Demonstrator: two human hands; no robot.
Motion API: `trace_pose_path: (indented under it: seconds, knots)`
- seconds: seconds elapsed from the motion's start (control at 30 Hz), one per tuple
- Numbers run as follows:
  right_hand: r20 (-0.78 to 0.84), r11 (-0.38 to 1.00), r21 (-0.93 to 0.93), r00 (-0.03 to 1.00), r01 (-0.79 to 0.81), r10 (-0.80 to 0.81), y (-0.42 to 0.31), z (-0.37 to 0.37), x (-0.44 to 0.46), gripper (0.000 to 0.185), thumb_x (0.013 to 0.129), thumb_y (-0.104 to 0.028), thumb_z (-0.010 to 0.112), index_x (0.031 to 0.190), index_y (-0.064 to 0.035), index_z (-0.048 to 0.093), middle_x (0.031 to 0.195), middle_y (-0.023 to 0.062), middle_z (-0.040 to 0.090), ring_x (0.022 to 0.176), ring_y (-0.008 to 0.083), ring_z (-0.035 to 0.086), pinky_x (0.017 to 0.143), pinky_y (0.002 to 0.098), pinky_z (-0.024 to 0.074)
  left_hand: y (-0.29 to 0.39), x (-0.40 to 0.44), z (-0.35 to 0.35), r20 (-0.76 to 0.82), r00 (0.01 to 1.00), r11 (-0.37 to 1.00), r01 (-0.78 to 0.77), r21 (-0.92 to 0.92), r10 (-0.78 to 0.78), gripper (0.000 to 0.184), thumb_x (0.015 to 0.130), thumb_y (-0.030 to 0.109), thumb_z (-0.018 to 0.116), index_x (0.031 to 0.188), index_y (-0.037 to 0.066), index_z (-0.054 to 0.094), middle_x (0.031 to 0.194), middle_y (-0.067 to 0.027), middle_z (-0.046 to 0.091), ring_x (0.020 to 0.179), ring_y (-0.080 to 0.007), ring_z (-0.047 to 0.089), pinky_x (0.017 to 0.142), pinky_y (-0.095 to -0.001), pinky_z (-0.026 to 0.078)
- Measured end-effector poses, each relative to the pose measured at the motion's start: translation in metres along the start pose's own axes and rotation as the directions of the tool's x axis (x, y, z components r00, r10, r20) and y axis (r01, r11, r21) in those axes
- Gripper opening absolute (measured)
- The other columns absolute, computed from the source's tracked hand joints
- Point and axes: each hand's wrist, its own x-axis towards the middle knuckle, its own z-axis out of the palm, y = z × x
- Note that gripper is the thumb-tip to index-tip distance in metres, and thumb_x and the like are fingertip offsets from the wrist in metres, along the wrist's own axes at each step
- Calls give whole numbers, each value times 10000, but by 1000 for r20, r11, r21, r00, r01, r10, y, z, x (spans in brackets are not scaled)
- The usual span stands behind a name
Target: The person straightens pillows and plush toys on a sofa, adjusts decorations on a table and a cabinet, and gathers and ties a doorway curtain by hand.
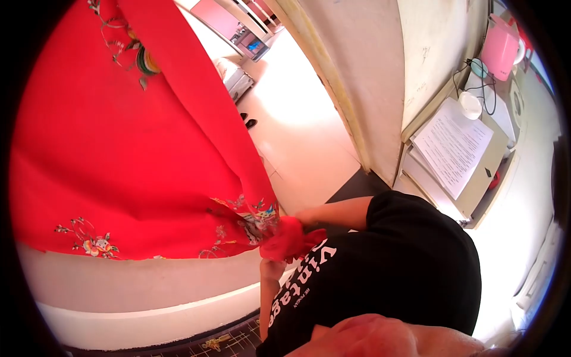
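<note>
A large red cloth [119, 154] with embroidered-looking flowers hangs across the left of the view. Its lower right corner is bunched into a twisted clump in front of a black T-shirt. My left hand [273, 270] is closed at the underside of this bunch. From the upper side my right hand [304, 218] grips it too, with the fingers largely hidden by folds. Part of the bunched end sticks out towards the shirt.
To the right, a cabinet [458, 196] carries printed sheets [455, 143], a white cup [470, 105], a dark cable and a pink kettle [501, 49]. A door frame [333, 83] opens onto a bright tiled floor with dark shoes [250, 123]. A white ledge [154, 312] runs below the cloth.
</note>
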Motion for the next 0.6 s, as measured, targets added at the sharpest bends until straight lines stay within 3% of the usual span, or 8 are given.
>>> trace_pose_path:
  seconds: [0.07, 0.2, 0.3, 0.4, 0.43, 0.5, 0.53, 0.6]
  knots:
    - [-78, 994, -59, 992, 94, -98, -22, 16, 14, 280, 766, -318, 510, 953, -110, 533, 870, 61, 570, 812, 214, 553, 709, 315, 439, 2, -2, 0, 94, 994, 996, 57, 63, -63, 416, 741, 180, 527, 1136, 65, 459, 1103, -83, 539, 943, -229, 545, 734, -312, 467]
    - [-251, 981, -141, 954, 132, -164, -52, 28, 15, 232, 726, -330, 524, 833, -125, 546, 741, 56, 574, 705, 222, 564, 627, 324, 445, -7, -5, -14, -103, 993, 993, -62, -101, 52, 383, 744, 179, 536, 1108, 71, 478, 1012, -114, 577, 860, -251, 570, 657, -326, 489]
    - [-369, 977, -198, 918, 76, -146, -53, 27, 13, 209, 696, -339, 535, 743, -137, 555, 645, 52, 578, 625, 228, 572, 565, 330, 450, -1, -14, 6, -219, 974, 961, 116, 251, -61, 336, 776, 223, 545, 1070, 66, 498, 933, -135, 596, 803, -229, 578, 646, -320, 488]
    - [-343, 953, -260, 907, 158, -244, -22, 32, 32, 178, 684, -311, 548, 722, -137, 558, 622, 74, 578, 616, 257, 570, 552, 342, 450, 29, -29, 78, -682, 700, 197, 714, 672, -211, 316, 812, 264, 540, 1035, 41, 510, 882, -132, 598, 770, -211, 578, 688, -316, 478]
    - [-254, 952, -198, 926, 232, -279, -12, 30, 33, 166, 682, -293, 555, 729, -134, 560, 635, 89, 579, 633, 272, 569, 563, 348, 451, 34, -33, 120, -676, 693, 21, 702, 712, -250, 352, 837, 279, 525, 1064, 12, 491, 871, -125, 591, 790, -195, 577, 729, -299, 466]
    - [-451, 990, 37, 882, -137, 138, -73, 17, 12, 171, 691, -203, 573, 773, -53, 560, 812, 108, 600, 762, 278, 565, 651, 361, 451, 34, -35, 144, -346, 914, 68, 367, 928, -212, 359, 845, 259, 514, 1093, 3, 471, 888, -119, 589, 826, -186, 571, 758, -293, 455]
    - [-431, 990, 45, 891, -134, 141, -73, 12, 9, 177, 692, -205, 574, 781, -53, 564, 815, 112, 600, 768, 281, 565, 654, 365, 451, 33, -32, 153, -156, 970, 86, 174, 981, -187, 363, 849, 248, 508, 1108, -2, 461, 896, -117, 588, 844, -182, 569, 773, -290, 450]
    - [-299, 997, -71, 954, -20, -3, -50, 15, 12, 188, 693, -210, 577, 796, -52, 570, 820, 119, 601, 779, 289, 565, 661, 371, 450, 26, -4, 179, 79, 989, 385, -24, 923, -127, 405, 847, 214, 511, 1185, 12, 417, 1026, -99, 535, 923, -161, 507, 775, -257, 415]
